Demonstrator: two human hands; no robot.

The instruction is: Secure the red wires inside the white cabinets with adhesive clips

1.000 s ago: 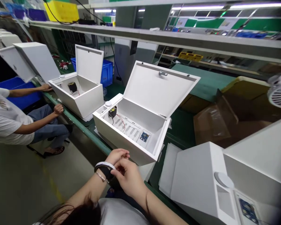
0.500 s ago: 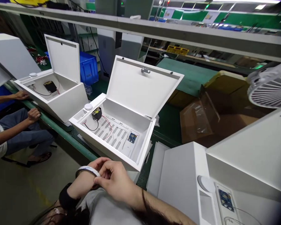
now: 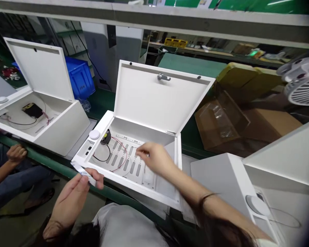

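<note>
The left hand point(image 3: 73, 193) is clamping a strip point(image 3: 78, 168); beyond its grip, the right hand point(image 3: 156, 157) is hovering over the box point(image 3: 134, 185), its grip on anything impossible to tell.

one head-worn camera looks forward and down from above, fairly near the open white box point(image 3: 144, 190).

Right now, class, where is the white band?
In the head view, the white band is left of and below centre, held by the left hand beside the near left corner of the middle open white box.
</note>
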